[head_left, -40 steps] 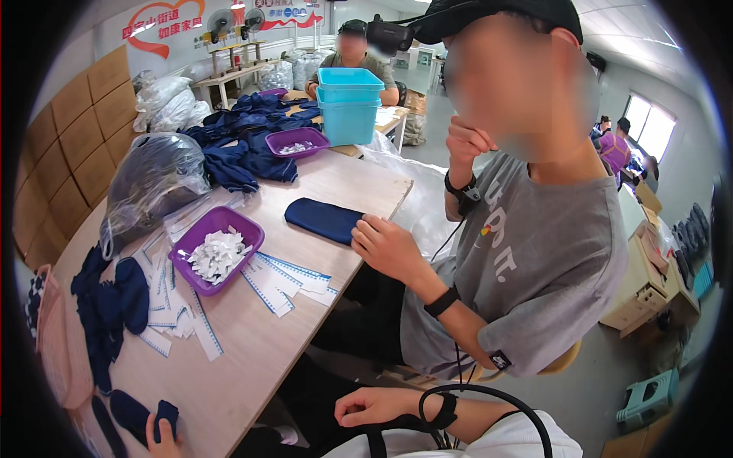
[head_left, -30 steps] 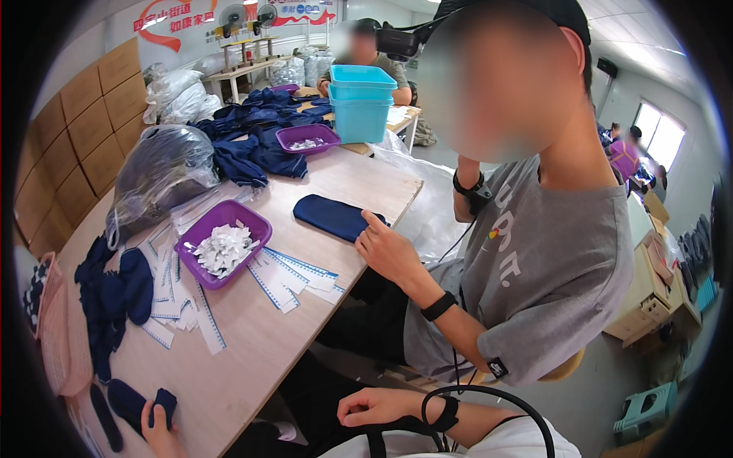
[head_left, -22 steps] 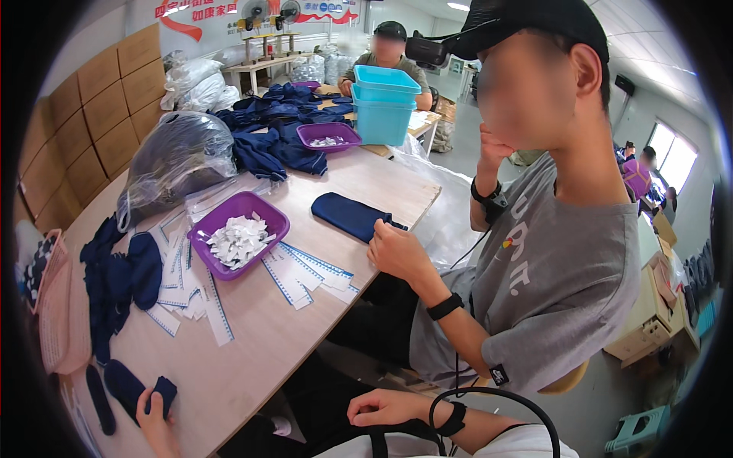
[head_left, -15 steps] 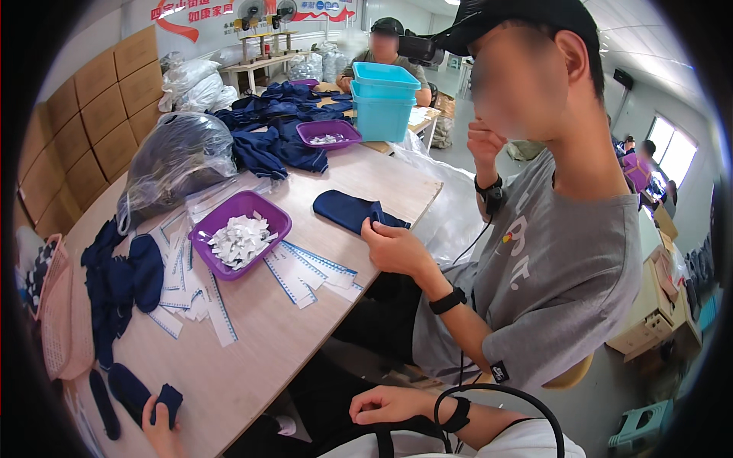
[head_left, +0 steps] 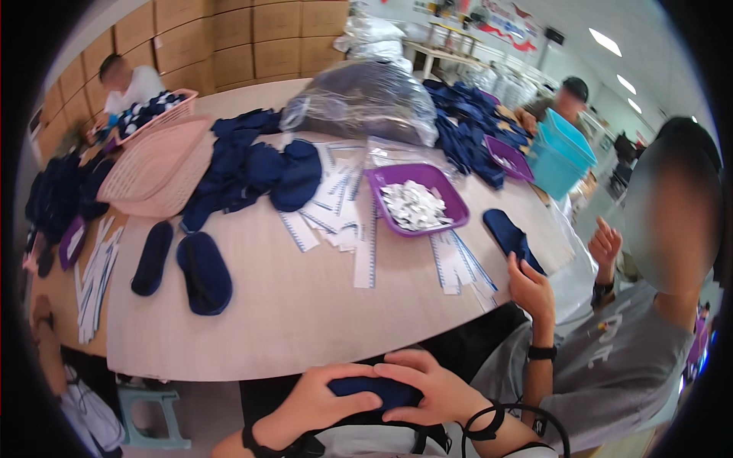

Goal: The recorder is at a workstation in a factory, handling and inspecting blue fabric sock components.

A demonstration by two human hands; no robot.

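A navy cloth slipper (head_left: 376,391), seemingly folded, sits between my hands just below the table's near edge. My left hand (head_left: 324,395) grips its left end, the thumb lying across the front. From the other side my right hand (head_left: 437,388) curls round it with fingers on top and thumb below. Two more navy slippers lie on the table ahead to the left: a narrow one (head_left: 153,259) and a wider one (head_left: 205,275) showing its dark opening. The held slipper's underside is hidden by my fingers.
A purple basket (head_left: 458,219) of white labels stands among ruler-marked paper strips (head_left: 365,256). Behind are navy cloth pieces (head_left: 252,168), a pink basket (head_left: 156,172) and a plastic-wrapped bundle (head_left: 363,103). At right, a co-worker's hand (head_left: 532,288) touches another navy slipper (head_left: 510,233).
My view has swung left. My left hand has brought the navy slipper from the table to my lap, where my right hand has joined it. The co-worker's raised hand has moved away from the face.
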